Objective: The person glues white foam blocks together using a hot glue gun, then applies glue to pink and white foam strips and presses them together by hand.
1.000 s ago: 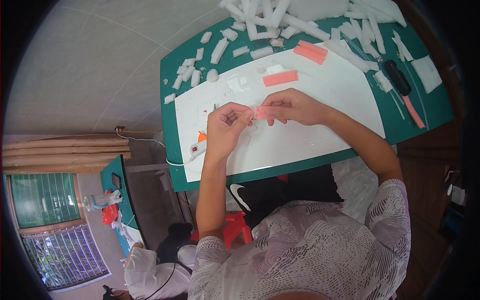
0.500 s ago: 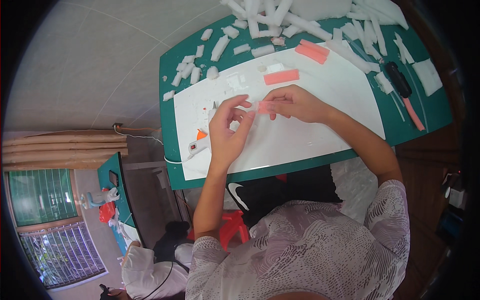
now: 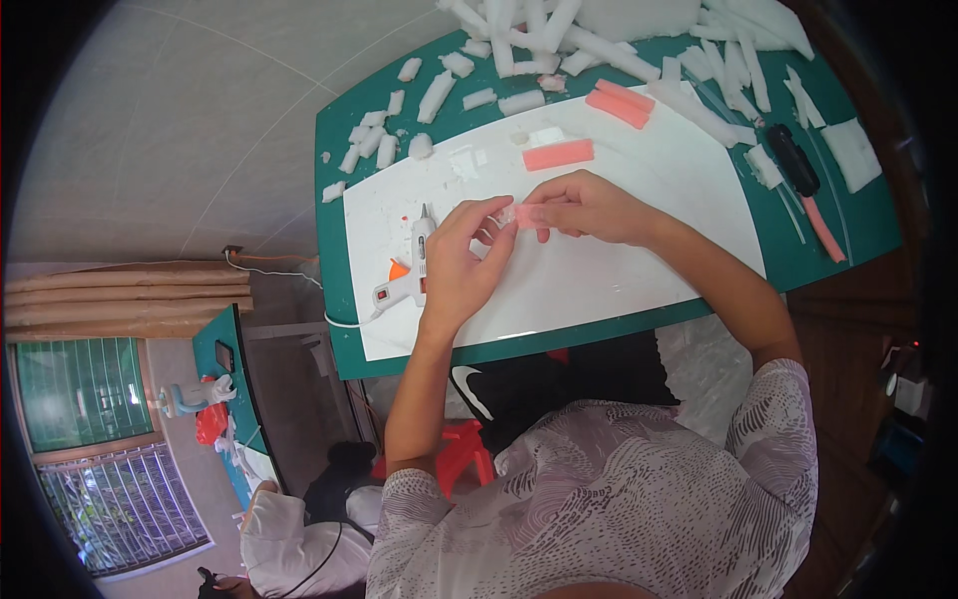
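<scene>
In my right hand (image 3: 594,207) a small pink foam strip (image 3: 533,214) is pinched between thumb and fingers, above the white board. A pale, see-through bit (image 3: 507,215) shows at the strip's left end. My left hand (image 3: 467,255) meets it there, its thumb and forefinger closed around that bit; the other fingers are curled. Just left of my left hand, a white hot glue gun (image 3: 419,250) with an orange trigger lies on the board, nozzle pointing away. Beyond my hands is a longer pink foam strip (image 3: 558,155), and farther right are two more pink strips (image 3: 621,104) side by side.
The white board (image 3: 639,285) covers much of the green table (image 3: 344,299). White foam chunks (image 3: 436,97) and longer strips (image 3: 619,52) crowd its far side. A black-handled tool (image 3: 793,160) lies at right near a pink strip (image 3: 824,230). Another person (image 3: 299,534) sits lower left.
My left hand has closed in on the strip's left end, its thumb and forefinger coming together there. More of the glue gun now shows. My right hand has hardly moved.
</scene>
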`<control>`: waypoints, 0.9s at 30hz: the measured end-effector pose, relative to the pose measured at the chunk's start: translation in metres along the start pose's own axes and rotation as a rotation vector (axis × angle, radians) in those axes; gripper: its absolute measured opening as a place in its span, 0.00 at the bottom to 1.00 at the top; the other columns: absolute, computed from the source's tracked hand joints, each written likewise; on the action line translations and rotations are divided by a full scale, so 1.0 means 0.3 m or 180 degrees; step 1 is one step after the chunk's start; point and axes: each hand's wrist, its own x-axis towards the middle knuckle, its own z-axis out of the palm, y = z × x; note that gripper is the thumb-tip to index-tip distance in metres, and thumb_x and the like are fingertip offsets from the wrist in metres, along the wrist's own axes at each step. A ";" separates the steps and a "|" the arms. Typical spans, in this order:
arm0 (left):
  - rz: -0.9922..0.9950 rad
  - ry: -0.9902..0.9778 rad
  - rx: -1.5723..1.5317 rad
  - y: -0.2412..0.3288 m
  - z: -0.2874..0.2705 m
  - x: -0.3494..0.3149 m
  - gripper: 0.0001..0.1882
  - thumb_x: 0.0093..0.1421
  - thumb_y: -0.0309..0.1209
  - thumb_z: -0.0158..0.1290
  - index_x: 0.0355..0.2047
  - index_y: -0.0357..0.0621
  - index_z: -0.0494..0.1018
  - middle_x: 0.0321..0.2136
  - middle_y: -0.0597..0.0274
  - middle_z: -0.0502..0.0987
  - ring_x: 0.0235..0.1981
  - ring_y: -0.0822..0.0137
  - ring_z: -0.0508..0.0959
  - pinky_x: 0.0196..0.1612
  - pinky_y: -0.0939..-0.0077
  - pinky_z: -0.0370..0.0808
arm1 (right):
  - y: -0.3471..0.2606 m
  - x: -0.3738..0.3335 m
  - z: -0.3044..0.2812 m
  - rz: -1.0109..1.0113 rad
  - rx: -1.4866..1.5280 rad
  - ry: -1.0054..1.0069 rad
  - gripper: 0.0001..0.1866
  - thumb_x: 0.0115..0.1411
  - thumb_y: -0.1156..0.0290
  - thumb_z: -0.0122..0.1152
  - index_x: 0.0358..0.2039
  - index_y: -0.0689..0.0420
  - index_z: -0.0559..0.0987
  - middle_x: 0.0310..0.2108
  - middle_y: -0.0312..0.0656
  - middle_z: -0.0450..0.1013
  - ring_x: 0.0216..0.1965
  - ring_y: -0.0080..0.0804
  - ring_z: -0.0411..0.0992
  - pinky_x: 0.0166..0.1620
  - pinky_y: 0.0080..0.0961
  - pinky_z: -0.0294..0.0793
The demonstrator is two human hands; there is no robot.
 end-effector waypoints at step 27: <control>0.1112 0.0019 0.2058 -0.019 0.049 -0.017 0.20 0.50 0.20 0.60 0.46 0.37 0.74 0.35 0.53 0.77 0.33 0.54 0.78 0.38 0.63 0.75 | 0.014 0.005 0.003 0.0058 -0.0496 -0.0034 0.16 0.69 0.60 0.55 0.43 0.58 0.83 0.28 0.33 0.77 0.25 0.20 0.64 0.31 0.19 0.66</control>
